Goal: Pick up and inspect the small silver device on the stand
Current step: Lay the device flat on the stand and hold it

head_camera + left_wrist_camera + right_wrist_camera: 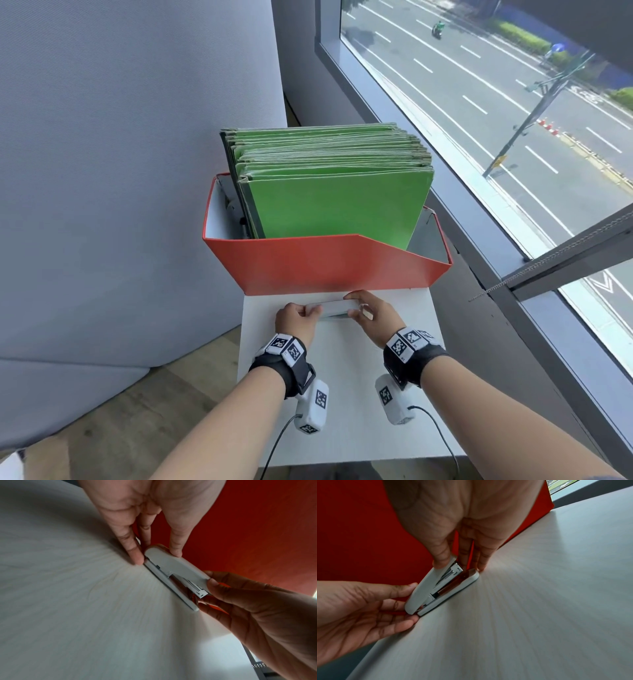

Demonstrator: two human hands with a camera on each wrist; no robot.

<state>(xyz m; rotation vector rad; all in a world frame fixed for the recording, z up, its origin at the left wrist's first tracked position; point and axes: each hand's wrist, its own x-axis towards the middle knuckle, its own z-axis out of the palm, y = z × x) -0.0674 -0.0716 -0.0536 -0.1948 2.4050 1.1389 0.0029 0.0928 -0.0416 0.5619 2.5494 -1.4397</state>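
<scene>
The small silver device is a stapler [334, 307], pale grey with metal inside, lying crosswise at the far end of the white stand [342, 394]. In both wrist views the stapler [175, 568] [426, 591] has its base against the stand top and its mouth slightly agape. My left hand [298, 318] [157, 554] pinches its left, hinged end between thumb and fingers. My right hand [373, 313] [460, 565] pinches its right, mouth end, thumb on the top arm, fingers beside the base.
A red box [325, 267] full of upright green folders [335, 192] stands right behind the stapler. A grey partition [137, 171] is on the left, a window sill and glass [513, 205] on the right. Bare stand top lies near me.
</scene>
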